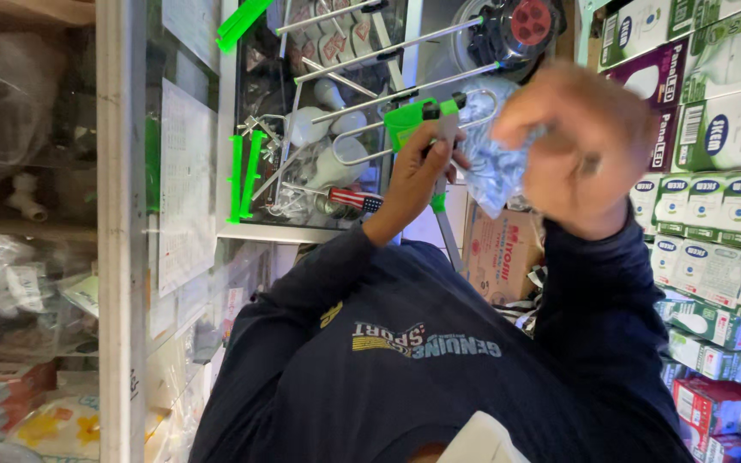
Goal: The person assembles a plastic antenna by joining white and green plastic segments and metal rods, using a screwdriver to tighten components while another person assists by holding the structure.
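A: Bag (492, 167) of small pale bits is pinched in the blurry right hand (585, 146), right by the wire rack (336, 129).
B: Yep, and the left hand (418, 171) is closed around a green-tipped hook (426, 116). Stacked boxes (722, 129) off to the right.

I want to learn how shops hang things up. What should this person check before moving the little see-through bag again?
1. Left hand grips the green-tipped grey metal peg: ok.
2. Right hand holds the clear plastic bag of small pale-blue pieces: ok, though blurred.
3. Bag lined up with the peg's tip: cannot tell.
4. Neighbouring bare metal pegs apart from both hands: ok.
5. Stacked green-and-white cardboard boxes clear of the right sleeve: cannot tell.
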